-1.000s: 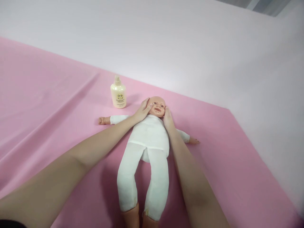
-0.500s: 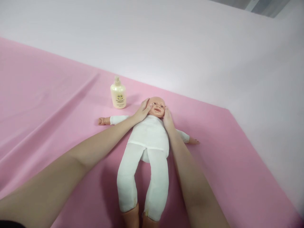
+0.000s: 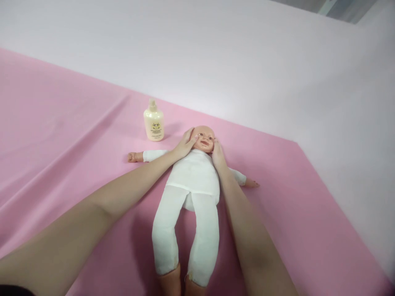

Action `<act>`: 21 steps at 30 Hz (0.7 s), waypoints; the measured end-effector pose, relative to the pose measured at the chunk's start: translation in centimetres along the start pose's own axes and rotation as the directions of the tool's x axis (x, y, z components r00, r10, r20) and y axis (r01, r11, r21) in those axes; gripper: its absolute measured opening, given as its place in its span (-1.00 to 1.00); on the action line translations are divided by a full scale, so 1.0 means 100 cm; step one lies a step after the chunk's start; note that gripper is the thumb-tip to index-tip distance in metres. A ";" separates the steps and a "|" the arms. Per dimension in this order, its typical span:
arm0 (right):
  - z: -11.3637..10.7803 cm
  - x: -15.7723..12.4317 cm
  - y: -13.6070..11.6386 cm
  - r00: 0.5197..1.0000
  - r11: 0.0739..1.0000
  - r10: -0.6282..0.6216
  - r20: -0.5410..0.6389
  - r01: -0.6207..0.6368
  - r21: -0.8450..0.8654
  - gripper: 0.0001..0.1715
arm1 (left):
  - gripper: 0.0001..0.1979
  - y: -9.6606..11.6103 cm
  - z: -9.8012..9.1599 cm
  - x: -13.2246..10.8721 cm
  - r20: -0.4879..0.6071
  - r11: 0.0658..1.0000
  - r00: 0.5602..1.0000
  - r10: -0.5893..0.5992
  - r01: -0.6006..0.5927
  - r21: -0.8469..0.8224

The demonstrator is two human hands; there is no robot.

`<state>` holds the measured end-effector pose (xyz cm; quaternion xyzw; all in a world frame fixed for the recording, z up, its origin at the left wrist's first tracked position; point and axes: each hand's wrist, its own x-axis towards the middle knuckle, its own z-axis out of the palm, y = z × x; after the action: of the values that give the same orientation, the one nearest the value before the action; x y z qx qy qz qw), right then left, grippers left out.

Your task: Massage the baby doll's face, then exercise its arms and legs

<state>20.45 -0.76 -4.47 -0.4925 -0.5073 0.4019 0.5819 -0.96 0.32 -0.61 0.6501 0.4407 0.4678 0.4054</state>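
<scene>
A baby doll (image 3: 195, 172) in white cloth lies on its back, arms spread out to the sides and feet toward me. My left hand (image 3: 185, 144) cups the side of its bald head, with the thumb on the cheek and the fingers along the temple. On the opposite side, my right hand (image 3: 218, 154) rests against the other cheek, its fingers partly hidden beside the head. Between them the doll's head is held face up. Both forearms pass over the doll's arms.
A cream pump bottle (image 3: 154, 123) with a printed label stands upright left of the doll's head. Everything rests on a pink cloth (image 3: 77, 135) with folds at the left. Past the cloth's edge lies a white surface (image 3: 216, 61).
</scene>
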 end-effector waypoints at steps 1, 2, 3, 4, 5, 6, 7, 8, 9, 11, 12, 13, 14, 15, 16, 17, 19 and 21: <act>0.000 0.000 0.000 1.000 1.000 0.010 0.000 -0.010 0.002 -0.38 | -0.20 0.000 0.000 0.000 -0.002 1.000 1.000 -0.001 0.001 -0.006; 0.001 -0.001 -0.001 1.000 1.000 0.027 -0.005 -0.027 0.003 -0.39 | -0.19 0.000 0.000 0.000 -0.002 1.000 1.000 -0.001 0.001 -0.013; 0.001 -0.001 -0.002 0.999 0.999 0.045 -0.013 -0.045 0.005 -0.41 | -0.18 -0.001 0.000 0.000 -0.004 1.000 1.000 -0.001 0.001 -0.019; 0.001 -0.001 -0.002 0.998 0.998 0.056 -0.020 -0.056 0.008 -0.42 | -0.17 -0.001 0.001 0.001 -0.004 1.000 1.000 -0.001 0.001 -0.024; 0.002 -0.001 -0.003 0.997 0.998 0.065 -0.029 -0.065 0.011 -0.43 | -0.16 -0.002 0.001 0.001 -0.004 1.000 1.000 -0.002 0.002 -0.028; 0.002 -0.001 -0.003 0.997 0.997 0.073 -0.037 -0.072 0.016 -0.44 | -0.16 -0.002 0.001 0.001 -0.004 1.000 1.000 -0.003 0.003 -0.030; 0.002 -0.002 -0.004 0.996 0.997 0.078 -0.043 -0.077 0.019 -0.44 | -0.16 -0.002 0.001 0.001 -0.004 0.999 1.000 -0.004 0.004 -0.032; 0.002 -0.002 -0.005 0.996 0.997 0.078 -0.047 -0.077 0.022 -0.44 | -0.16 -0.002 0.001 0.001 -0.005 0.999 1.000 -0.005 0.005 -0.033; 0.003 -0.002 -0.005 0.996 0.997 0.076 -0.049 -0.075 0.024 -0.44 | -0.17 -0.002 0.001 0.001 -0.007 0.999 1.000 -0.008 0.007 -0.034; 0.003 -0.002 -0.006 0.997 0.998 0.064 -0.050 -0.063 0.022 -0.42 | -0.18 -0.001 0.001 0.001 -0.007 0.999 1.000 -0.012 0.011 -0.031; 0.003 -0.002 -0.006 0.997 0.998 0.058 -0.050 -0.057 0.019 -0.41 | -0.18 0.000 0.001 0.001 -0.007 1.000 1.000 -0.013 0.013 -0.028; 0.003 -0.002 -0.006 0.997 0.999 0.053 -0.049 -0.052 0.014 -0.40 | -0.17 0.000 0.001 0.001 -0.003 1.000 1.000 -0.014 0.014 -0.024; 0.003 -0.001 -0.005 0.998 0.999 0.048 -0.045 -0.048 0.010 -0.38 | -0.16 0.000 0.002 0.001 0.002 1.000 1.000 -0.013 0.014 -0.020; 0.003 -0.001 -0.005 0.998 0.999 0.045 -0.037 -0.045 0.007 -0.36 | -0.16 0.000 0.002 0.001 0.008 1.000 1.000 -0.012 0.012 -0.017; 0.002 -0.001 -0.005 0.999 0.999 0.042 -0.027 -0.042 0.007 -0.35 | -0.15 0.000 0.002 0.001 0.011 1.000 1.000 -0.010 0.010 -0.016; 0.002 -0.001 -0.005 0.999 0.999 0.040 -0.016 -0.039 0.009 -0.35 | -0.15 0.000 0.002 0.001 0.011 1.000 1.000 -0.008 0.008 -0.018; 0.002 -0.002 -0.005 0.999 0.999 0.042 -0.008 -0.041 0.016 -0.34 | -0.16 -0.001 0.001 0.001 0.005 1.000 1.000 -0.005 0.005 -0.028; 0.001 -0.003 -0.004 0.998 0.999 0.051 -0.020 -0.051 0.015 -0.33 | -0.18 -0.002 0.001 0.001 -0.004 0.999 1.000 -0.006 0.006 -0.036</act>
<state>20.26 -1.07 -4.09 -0.5052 -0.4858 0.4154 0.5799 -0.86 0.45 -0.77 0.6403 0.4351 0.4758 0.4175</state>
